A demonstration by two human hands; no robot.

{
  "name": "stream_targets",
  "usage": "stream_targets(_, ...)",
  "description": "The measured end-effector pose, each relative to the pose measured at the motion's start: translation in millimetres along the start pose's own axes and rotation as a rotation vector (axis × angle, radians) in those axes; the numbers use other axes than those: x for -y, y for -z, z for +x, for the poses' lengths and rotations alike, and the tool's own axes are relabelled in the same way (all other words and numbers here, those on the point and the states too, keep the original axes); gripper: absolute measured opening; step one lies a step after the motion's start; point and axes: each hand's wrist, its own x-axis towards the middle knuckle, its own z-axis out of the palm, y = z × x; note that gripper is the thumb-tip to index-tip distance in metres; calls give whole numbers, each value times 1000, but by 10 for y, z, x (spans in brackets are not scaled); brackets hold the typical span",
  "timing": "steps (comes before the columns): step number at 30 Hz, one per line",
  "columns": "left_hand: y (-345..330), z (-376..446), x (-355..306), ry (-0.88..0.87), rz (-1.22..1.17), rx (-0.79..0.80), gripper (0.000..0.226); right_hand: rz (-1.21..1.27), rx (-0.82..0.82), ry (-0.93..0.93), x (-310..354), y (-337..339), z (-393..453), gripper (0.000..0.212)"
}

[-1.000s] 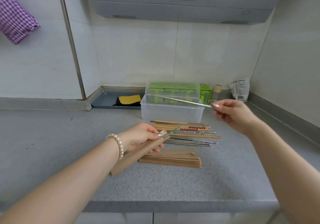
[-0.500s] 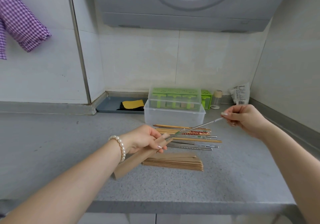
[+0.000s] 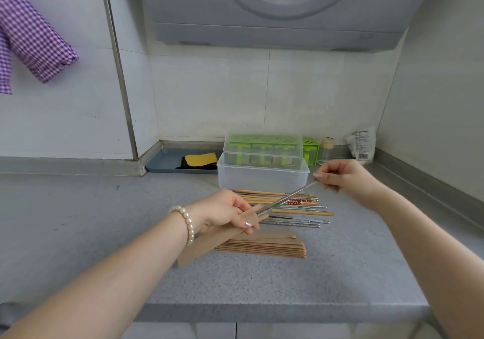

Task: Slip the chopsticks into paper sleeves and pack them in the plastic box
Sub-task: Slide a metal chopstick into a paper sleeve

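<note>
My left hand (image 3: 222, 214) grips a brown paper sleeve (image 3: 207, 245) near its open end, above the counter. My right hand (image 3: 345, 178) pinches the far end of a metal chopstick (image 3: 285, 198), whose tip sits inside the sleeve's mouth beside another metal chopstick end. Behind them lie several wooden and metal chopsticks (image 3: 293, 209) in a loose row. A stack of paper sleeves (image 3: 264, 245) rests in front of that row. The clear plastic box (image 3: 262, 178) stands open behind the chopsticks.
A green rack under a clear lid (image 3: 263, 146) stands behind the box. A blue tray with a yellow cloth (image 3: 183, 161) sits at the back left, a small jar (image 3: 326, 150) and a white packet (image 3: 362, 146) at the back right. The counter's front edge (image 3: 262, 310) is near.
My right hand has come down and the chopstick it holds has swung from level above the box to slanting into the sleeve's mouth. The camera has tilted upward.
</note>
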Motion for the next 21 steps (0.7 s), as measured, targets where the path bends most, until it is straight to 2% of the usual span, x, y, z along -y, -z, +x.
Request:
stream_targets(2, -29, 11, -27, -20, -47, 22, 17, -36, 55, -15, 38, -171, -22, 19)
stream_targets(6, -60, 32, -49, -26, -74, 49, 18, 38, 202, -68, 52, -461, -30, 61)
stream_targets(8, -52, 36, -36, -19, -87, 46, 19, 71, 248, -88, 41, -546, -19, 72)
stream_targets(14, -29, 33, 12, 17, -133, 47, 20, 66, 356, -105, 37, -733, -31, 78)
stream_targets(21, -56, 44, 0, 42, -150, 48, 20, 61, 385, -117, 42, -854, -83, 78)
